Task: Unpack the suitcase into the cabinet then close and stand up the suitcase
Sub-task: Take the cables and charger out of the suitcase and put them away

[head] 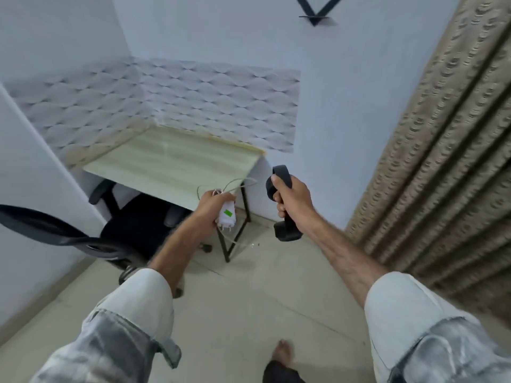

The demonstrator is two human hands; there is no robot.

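Head view, and both hands are out in front and loaded: the left hand [213, 201] is wrapped around a white charger [227, 216], prongs pointing down toward the floor, its thin cable [235, 183] looping up above the knuckles and a strand trailing below. The right hand [291, 199] is clenched on a black device [284, 205], a curved dark thing running through the fist from above the thumb down past the wrist; what it is exactly I can't tell. Neither suitcase nor cabinet shows here, so this looks like the carry leg of the unpacking. Ahead sits a pale tabletop [171, 158] against the patterned wall, a black office chair [138, 217] tucked beneath it, a curtain [442, 150] on the right. To do this leg well, I'd gather that loose cable into the left grip so it can't snag a chair arm or the table leg, keep both items held firm, and set them down one at a time once the cabinet is reached.
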